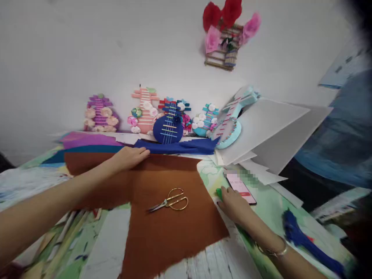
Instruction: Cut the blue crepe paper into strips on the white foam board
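A large sheet of brown paper [168, 240] with a torn lower edge covers the middle of the table. Gold-handled scissors [170, 201] lie on it with their blades pointing left. At the top of the sheet, my left hand [132, 156] rests flat with its fingers stretched out, beside a strip of dark blue paper [180, 147]. To the right of the sheet, my right hand [234, 201] is closed with a small green object [219, 193] at its fingertips, mostly hidden. A phone [240, 186] with a lit screen lies just beyond that hand.
Decorated toy-like lutes, such as a dark blue lute [167, 130], stand along the wall. White boards [261, 128] lean at the right. A crumpled blue piece [310, 244] lies near the right edge. Purple paper [90, 140] lies at the back left. Thin rods [64, 232] lie lower left.
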The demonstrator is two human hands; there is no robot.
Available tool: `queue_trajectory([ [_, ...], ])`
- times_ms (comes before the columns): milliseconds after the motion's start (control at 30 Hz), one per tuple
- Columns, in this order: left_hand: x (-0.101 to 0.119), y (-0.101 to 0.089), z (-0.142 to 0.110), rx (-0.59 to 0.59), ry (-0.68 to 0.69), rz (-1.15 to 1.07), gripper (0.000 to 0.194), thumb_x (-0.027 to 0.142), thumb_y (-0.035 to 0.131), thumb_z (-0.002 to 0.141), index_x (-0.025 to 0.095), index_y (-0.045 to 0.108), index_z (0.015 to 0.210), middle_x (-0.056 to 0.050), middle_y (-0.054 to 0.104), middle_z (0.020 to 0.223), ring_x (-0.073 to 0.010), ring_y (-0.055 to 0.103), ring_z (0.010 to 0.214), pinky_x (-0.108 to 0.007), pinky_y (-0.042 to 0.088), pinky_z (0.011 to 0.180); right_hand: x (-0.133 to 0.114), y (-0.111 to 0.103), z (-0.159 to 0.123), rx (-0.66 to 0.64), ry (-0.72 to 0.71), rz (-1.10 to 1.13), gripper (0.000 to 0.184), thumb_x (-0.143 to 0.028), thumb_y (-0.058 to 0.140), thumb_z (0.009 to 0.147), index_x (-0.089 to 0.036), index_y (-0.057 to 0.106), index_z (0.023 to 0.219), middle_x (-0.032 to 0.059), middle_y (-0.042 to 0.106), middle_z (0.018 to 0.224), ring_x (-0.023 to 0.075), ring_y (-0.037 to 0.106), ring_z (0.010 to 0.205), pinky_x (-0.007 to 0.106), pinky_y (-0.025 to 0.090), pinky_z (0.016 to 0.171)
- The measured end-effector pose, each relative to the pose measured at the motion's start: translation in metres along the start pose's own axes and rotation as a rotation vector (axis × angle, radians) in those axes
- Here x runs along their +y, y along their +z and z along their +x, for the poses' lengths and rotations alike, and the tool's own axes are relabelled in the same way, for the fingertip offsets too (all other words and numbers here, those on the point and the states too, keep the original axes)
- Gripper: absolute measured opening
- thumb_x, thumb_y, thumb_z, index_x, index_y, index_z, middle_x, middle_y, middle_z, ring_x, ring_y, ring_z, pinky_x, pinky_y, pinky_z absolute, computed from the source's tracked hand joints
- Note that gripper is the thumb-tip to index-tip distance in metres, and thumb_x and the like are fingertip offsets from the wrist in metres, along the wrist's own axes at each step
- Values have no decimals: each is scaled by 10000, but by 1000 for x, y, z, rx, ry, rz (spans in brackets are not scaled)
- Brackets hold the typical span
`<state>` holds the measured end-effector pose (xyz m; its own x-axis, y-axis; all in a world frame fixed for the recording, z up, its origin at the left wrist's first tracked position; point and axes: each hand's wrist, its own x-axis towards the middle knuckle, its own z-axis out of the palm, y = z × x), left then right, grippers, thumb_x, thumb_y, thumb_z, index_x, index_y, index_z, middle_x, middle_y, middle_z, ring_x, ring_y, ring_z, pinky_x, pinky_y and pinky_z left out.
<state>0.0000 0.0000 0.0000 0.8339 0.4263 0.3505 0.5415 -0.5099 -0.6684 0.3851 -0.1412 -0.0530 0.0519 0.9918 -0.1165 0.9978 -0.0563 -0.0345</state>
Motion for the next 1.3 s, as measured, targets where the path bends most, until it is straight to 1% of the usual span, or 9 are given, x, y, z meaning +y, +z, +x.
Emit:
queue_trajectory([
  [200,16,-28,-20,33,172,-141,155,76,387,912,179,489,857,-13,533,693,-155,485,588,-277,275,522,-18,-22,35,341,-266,114,905,-193,585,788,-136,31,1501,236,197,1501,359,296,1326,464,346,986],
  [333,52,-44,-34,-83,179,-267,139,47,455,861,178,486,826,-20,543,712,-161,482,586,-292,295,533,-25,-30,62,229,-426,94,730,-72,546,740,-237,345,1422,165,251,1496,341,244,1343,467,354,957],
  [467,90,-50,-53,-153,176,-424,194,-3,450,821,185,490,846,-4,553,706,-151,477,565,-302,255,495,-31,-30,79,101,-518,85,413,-23,484,739,-155,636,1100,163,528,1249,286,434,1174,391,375,913],
  [600,104,-61,-55,-326,67,-686,56,173,534,848,202,499,882,-12,579,824,-164,533,706,-291,316,553,-43,-29,70,60,-604,140,244,-9,435,759,-128,642,812,92,596,860,193,526,886,297,395,804],
  [800,88,-30,-24,-313,-105,-655,131,259,484,905,152,519,972,-101,558,1023,-217,535,888,-312,413,750,-73,-14,18,-15,-1010,56,109,-117,495,851,-159,590,820,45,574,858,158,507,787,266,370,678],
  [933,91,-1,-7,-314,-19,-582,237,309,564,863,140,530,1026,-138,538,1129,-267,525,993,-359,427,832,-87,6,4,163,-1014,-105,79,-107,500,871,-154,562,858,52,571,855,187,492,771,312,351,665],
  [1100,101,16,6,-377,-5,-541,111,186,465,906,136,553,953,-97,595,896,-221,571,806,-305,447,675,-88,19,9,262,-968,-199,80,-73,538,837,-151,526,832,61,552,822,205,479,748,331,340,625],
  [1200,99,5,7,-371,-41,-534,158,154,415,912,121,550,987,-114,604,957,-216,581,821,-320,460,717,-88,23,10,288,-943,-215,98,-59,540,821,-155,520,813,63,540,798,213,474,748,336,333,612],
  [1300,100,-24,-4,-313,-45,-622,356,336,535,861,96,513,1122,-173,531,1222,-273,523,1081,-380,423,925,-89,26,11,272,-906,-163,91,-71,541,819,-160,522,809,61,543,822,211,477,762,332,340,627],
])
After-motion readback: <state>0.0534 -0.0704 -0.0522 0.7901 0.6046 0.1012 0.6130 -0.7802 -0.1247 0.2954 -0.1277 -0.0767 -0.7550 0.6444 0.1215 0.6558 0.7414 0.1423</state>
